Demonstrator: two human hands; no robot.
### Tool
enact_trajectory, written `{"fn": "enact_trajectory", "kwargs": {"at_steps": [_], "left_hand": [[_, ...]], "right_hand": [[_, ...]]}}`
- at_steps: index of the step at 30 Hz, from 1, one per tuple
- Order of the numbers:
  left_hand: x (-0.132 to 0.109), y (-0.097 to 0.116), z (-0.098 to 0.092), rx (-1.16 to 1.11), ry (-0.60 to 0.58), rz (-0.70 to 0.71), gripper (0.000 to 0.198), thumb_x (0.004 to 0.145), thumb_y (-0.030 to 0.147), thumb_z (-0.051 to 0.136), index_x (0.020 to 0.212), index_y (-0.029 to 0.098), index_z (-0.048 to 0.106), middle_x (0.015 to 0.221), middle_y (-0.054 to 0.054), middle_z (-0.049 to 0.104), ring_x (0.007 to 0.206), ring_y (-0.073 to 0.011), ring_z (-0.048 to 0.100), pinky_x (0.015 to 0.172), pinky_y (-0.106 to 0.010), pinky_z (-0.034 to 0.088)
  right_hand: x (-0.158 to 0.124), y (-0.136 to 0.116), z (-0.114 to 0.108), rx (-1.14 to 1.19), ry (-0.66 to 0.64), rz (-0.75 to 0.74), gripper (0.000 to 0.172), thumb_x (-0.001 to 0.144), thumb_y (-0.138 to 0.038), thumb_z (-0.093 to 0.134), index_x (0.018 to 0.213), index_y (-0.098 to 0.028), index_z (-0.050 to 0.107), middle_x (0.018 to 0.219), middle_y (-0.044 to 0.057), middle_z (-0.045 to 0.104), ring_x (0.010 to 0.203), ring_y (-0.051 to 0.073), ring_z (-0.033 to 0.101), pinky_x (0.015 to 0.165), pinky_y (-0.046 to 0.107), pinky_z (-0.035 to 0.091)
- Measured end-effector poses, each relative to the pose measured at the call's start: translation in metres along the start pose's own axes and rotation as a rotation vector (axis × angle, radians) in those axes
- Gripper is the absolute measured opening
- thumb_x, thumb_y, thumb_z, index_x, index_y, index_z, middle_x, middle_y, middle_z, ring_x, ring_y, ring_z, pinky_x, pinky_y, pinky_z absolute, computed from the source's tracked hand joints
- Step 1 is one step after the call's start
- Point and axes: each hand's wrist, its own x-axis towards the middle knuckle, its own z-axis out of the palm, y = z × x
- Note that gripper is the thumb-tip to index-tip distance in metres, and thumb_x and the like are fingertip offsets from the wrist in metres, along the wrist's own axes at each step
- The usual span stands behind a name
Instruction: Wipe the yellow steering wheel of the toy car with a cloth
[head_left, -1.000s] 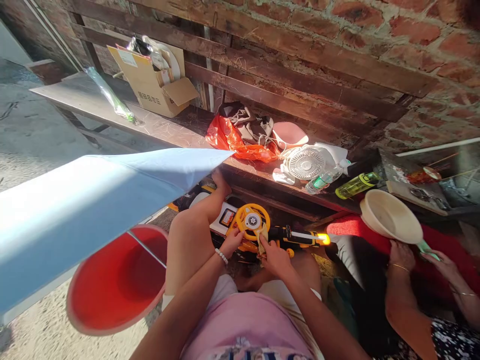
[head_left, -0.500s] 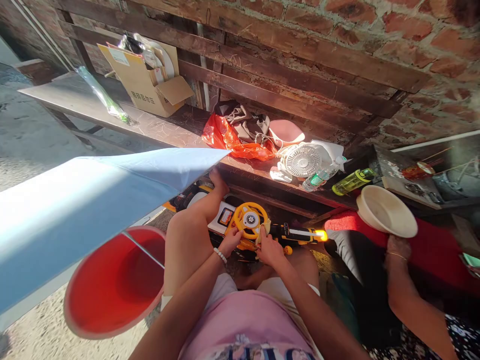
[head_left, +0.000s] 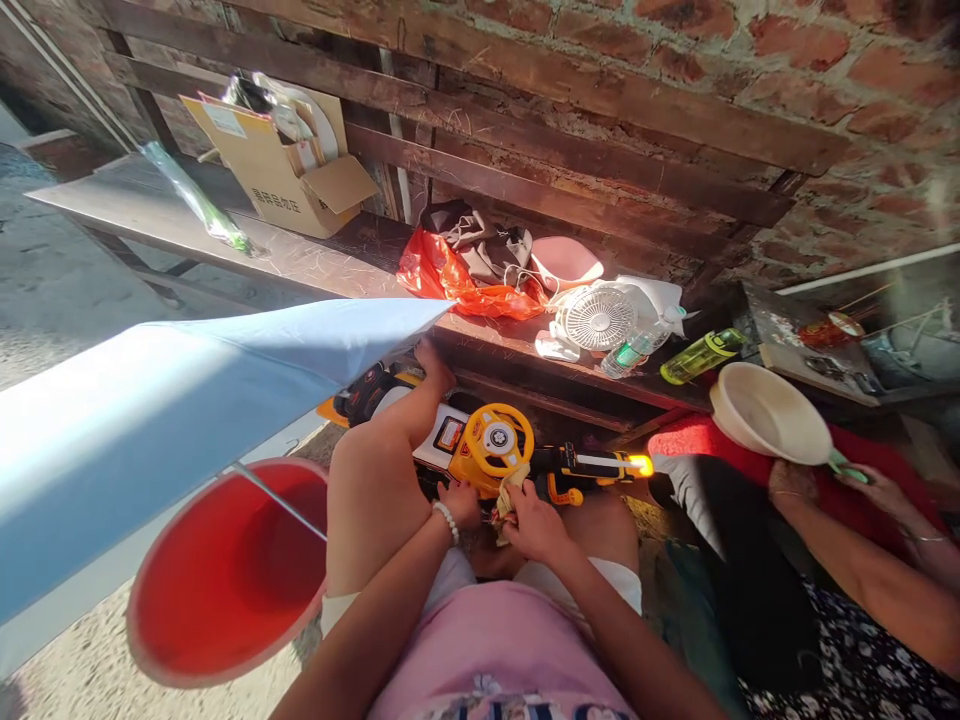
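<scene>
Between my knees is a toy ride-on vehicle (head_left: 433, 430) with a yellow steering wheel (head_left: 498, 440) and an orange-lit end at the right. My right hand (head_left: 536, 525) is closed on a crumpled pale yellow cloth (head_left: 513, 490), just below the wheel. Beside it, my left hand (head_left: 459, 505), with a white bead bracelet on the wrist, is at the vehicle's near edge. Its fingers are curled, and what they grip is hidden.
A red bucket (head_left: 225, 580) and a blue umbrella-like canopy (head_left: 187, 400) are at my left. The bench (head_left: 300, 262) carries a cardboard box (head_left: 281, 185), a fan (head_left: 598, 318) and a bottle (head_left: 626, 355). At right, another person's hands hold a cream basin (head_left: 772, 410) and something green.
My left hand has dropped from the steering wheel's rim to the vehicle's near edge. My right hand has moved slightly down with the cloth. The other person's second hand has appeared beside the basin.
</scene>
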Motion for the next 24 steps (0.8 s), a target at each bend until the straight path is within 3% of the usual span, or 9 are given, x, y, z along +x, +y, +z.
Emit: {"fn": "enact_trajectory", "kwargs": {"at_steps": [3, 6, 8, 12, 15, 18, 20, 22, 24], "left_hand": [[0.008, 0.008, -0.006, -0.071, 0.113, 0.037, 0.025, 0.067, 0.016, 0.086, 0.086, 0.024, 0.072, 0.134, -0.018, 0.073, 0.155, -0.0441, 0.042, 0.131, -0.058, 0.027], [0.019, 0.02, -0.01, -0.273, 0.168, 0.059, 0.025, 0.084, 0.019, 0.074, 0.108, 0.02, 0.073, 0.133, -0.016, 0.075, 0.14, -0.0341, 0.06, 0.125, -0.049, 0.042], [0.023, 0.026, -0.011, -0.383, 0.144, 0.052, 0.027, 0.091, 0.018, 0.064, 0.117, 0.017, 0.07, 0.128, -0.015, 0.077, 0.128, -0.0297, 0.068, 0.117, -0.045, 0.052], [0.02, 0.027, -0.004, -0.468, 0.095, 0.031, 0.034, 0.09, 0.018, 0.067, 0.124, 0.019, 0.067, 0.113, -0.012, 0.081, 0.109, -0.0283, 0.076, 0.103, -0.045, 0.062], [0.018, 0.026, 0.001, -0.474, 0.084, 0.017, 0.038, 0.088, 0.02, 0.071, 0.126, 0.02, 0.066, 0.106, -0.011, 0.081, 0.098, -0.0282, 0.077, 0.097, -0.046, 0.065], [0.019, 0.025, 0.002, -0.534, 0.073, 0.014, 0.038, 0.086, 0.024, 0.075, 0.123, 0.02, 0.065, 0.11, -0.011, 0.08, 0.1, -0.0289, 0.077, 0.093, -0.044, 0.065], [0.022, 0.022, 0.002, -0.58, 0.039, 0.016, 0.039, 0.085, 0.027, 0.078, 0.121, 0.021, 0.064, 0.109, -0.011, 0.08, 0.1, -0.0287, 0.077, 0.09, -0.042, 0.064], [0.024, 0.017, 0.003, -0.61, -0.011, 0.013, 0.038, 0.084, 0.028, 0.08, 0.118, 0.022, 0.063, 0.104, -0.009, 0.08, 0.094, -0.0262, 0.077, 0.087, -0.039, 0.063], [0.027, 0.01, 0.006, -0.617, -0.046, 0.007, 0.036, 0.082, 0.029, 0.081, 0.111, 0.022, 0.062, 0.096, -0.006, 0.077, 0.083, -0.0222, 0.075, 0.081, -0.036, 0.06]], "right_hand": [[0.004, 0.012, -0.001, 0.067, 0.146, 0.121, 0.072, 0.091, -0.027, 0.061, 0.162, -0.022, 0.047, 0.159, 0.019, 0.046, 0.114, 0.029, 0.07, 0.095, 0.037, 0.053], [0.021, 0.017, -0.004, 0.144, 0.253, 0.169, 0.086, 0.096, -0.03, 0.056, 0.174, -0.019, 0.022, 0.166, 0.021, 0.043, 0.13, 0.034, 0.065, 0.103, 0.04, 0.053], [0.037, 0.017, -0.012, 0.149, 0.227, 0.177, 0.086, 0.1, -0.032, 0.052, 0.176, -0.016, 0.014, 0.168, 0.02, 0.045, 0.137, 0.033, 0.062, 0.107, 0.04, 0.052], [0.065, 0.015, -0.041, 0.015, 0.079, 0.202, 0.072, 0.104, -0.031, 0.048, 0.169, -0.009, 0.03, 0.16, 0.023, 0.055, 0.132, 0.033, 0.067, 0.108, 0.041, 0.051], [0.078, 0.013, -0.071, -0.135, 0.061, 0.162, 0.062, 0.103, -0.027, 0.049, 0.163, -0.013, 0.044, 0.151, 0.021, 0.063, 0.126, 0.033, 0.069, 0.103, 0.041, 0.053], [0.091, 0.003, -0.103, -0.279, 0.169, 0.05, 0.063, 0.103, -0.022, 0.05, 0.165, -0.022, 0.044, 0.161, 0.019, 0.054, 0.132, 0.033, 0.062, 0.103, 0.044, 0.052], [0.1, -0.012, -0.116, -0.37, 0.216, -0.11, 0.063, 0.103, -0.019, 0.051, 0.166, -0.028, 0.045, 0.172, 0.016, 0.042, 0.141, 0.035, 0.053, 0.11, 0.049, 0.047], [0.108, -0.03, -0.119, -0.458, 0.198, -0.325, 0.06, 0.103, -0.017, 0.051, 0.161, -0.033, 0.053, 0.179, 0.012, 0.031, 0.15, 0.036, 0.043, 0.117, 0.054, 0.041], [0.114, -0.047, -0.111, -0.542, 0.137, -0.526, 0.05, 0.104, -0.017, 0.052, 0.149, -0.031, 0.066, 0.18, 0.009, 0.031, 0.156, 0.037, 0.036, 0.12, 0.056, 0.038]]}}
